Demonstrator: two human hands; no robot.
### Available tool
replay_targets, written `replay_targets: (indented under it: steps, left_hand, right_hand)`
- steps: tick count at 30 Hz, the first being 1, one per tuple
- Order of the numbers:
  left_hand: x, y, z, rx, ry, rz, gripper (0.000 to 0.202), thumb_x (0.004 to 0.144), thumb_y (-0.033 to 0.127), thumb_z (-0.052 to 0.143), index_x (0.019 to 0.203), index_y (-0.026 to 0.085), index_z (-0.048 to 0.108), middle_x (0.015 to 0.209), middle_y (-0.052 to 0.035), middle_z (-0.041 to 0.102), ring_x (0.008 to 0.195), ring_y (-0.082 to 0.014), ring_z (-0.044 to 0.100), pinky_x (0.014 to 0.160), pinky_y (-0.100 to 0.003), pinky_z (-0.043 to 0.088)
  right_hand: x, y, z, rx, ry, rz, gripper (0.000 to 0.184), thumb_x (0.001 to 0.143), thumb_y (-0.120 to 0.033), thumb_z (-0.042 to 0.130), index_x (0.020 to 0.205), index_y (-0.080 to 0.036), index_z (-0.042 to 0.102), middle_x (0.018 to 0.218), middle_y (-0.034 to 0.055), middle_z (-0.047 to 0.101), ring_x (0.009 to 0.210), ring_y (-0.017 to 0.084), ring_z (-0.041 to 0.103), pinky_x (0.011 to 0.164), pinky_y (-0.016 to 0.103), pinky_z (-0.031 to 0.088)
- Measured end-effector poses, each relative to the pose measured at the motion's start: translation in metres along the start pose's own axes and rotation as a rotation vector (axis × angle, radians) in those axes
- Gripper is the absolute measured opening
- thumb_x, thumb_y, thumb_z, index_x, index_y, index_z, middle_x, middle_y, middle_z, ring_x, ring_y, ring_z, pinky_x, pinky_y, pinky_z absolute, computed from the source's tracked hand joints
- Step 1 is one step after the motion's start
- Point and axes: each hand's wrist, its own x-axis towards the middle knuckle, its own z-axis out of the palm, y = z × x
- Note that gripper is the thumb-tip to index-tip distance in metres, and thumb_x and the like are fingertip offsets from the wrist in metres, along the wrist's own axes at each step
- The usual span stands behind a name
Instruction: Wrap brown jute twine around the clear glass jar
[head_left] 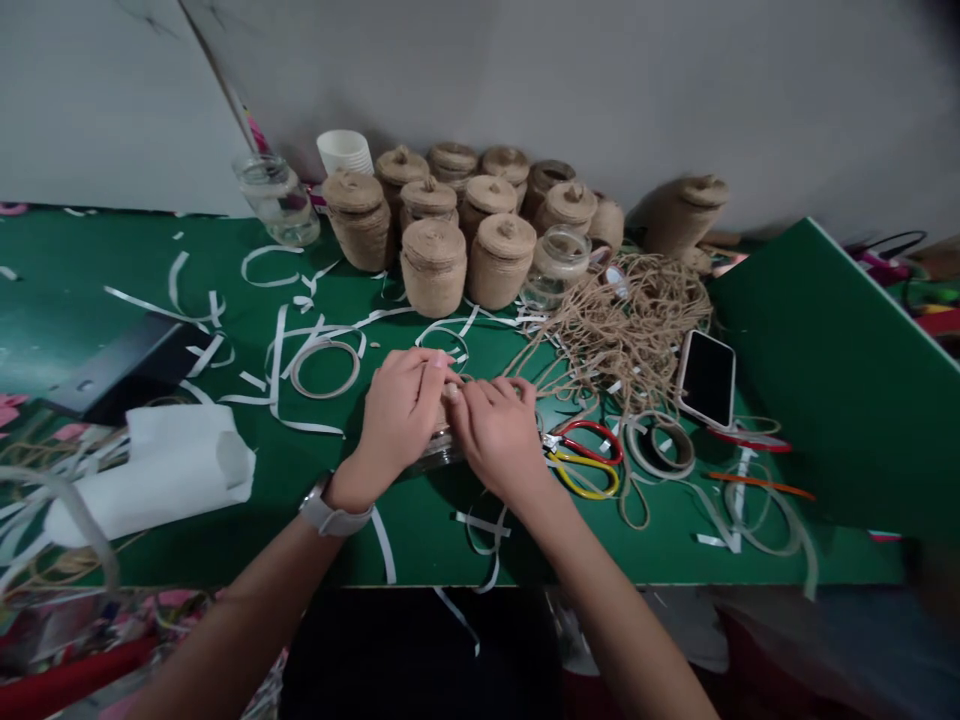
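A glass jar (439, 457) stands on the green table in front of me, with brown jute twine at its top, mostly hidden by my fingers. My left hand (403, 415) is closed around its left side, fingers curled over the top. From the right, my right hand (496, 432) is closed on the same jar, its thumb pressed near the top edge beside the left fingertips. Loose strands run from the hands toward a tangled heap of jute twine (637, 320). Scissors (581, 460) with one red and one yellow handle lie just right of my right hand.
Several twine-wrapped jars (435, 268) stand behind, alongside bare glass jars (559, 262) and stacked white cups (345, 152). A phone (706, 378) and tape rolls (660, 446) lie right. Left are a white paper roll (161, 475), a tape ring (325, 369) and scattered white strips.
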Motion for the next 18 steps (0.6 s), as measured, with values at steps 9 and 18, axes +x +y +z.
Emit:
replay_targets:
  steps: [9, 18]
  left_hand:
    - [0.004, -0.018, 0.019, -0.415, 0.097, -0.007, 0.043, 0.102, 0.039, 0.039, 0.075, 0.023, 0.067, 0.108, -0.0041, 0.07, 0.11, -0.02, 0.063, 0.105, -0.044, 0.046]
    - [-0.001, -0.027, 0.013, -0.447, 0.06, 0.025, 0.032, 0.099, 0.041, 0.049, 0.08, 0.022, 0.066, 0.113, -0.0043, 0.066, 0.112, -0.0198, 0.062, 0.107, -0.043, 0.044]
  right_hand:
    - [-0.004, 0.027, 0.009, 0.083, 0.012, 0.187, 0.047, 0.106, -0.037, 0.021, 0.082, -0.02, 0.058, 0.078, 0.0053, 0.068, 0.082, 0.021, 0.057, 0.08, 0.035, 0.029]
    - [-0.01, 0.019, 0.01, 0.069, 0.08, 0.205, 0.045, 0.105, -0.035, 0.021, 0.081, -0.02, 0.056, 0.078, 0.0056, 0.066, 0.081, 0.021, 0.057, 0.082, 0.035, 0.03]
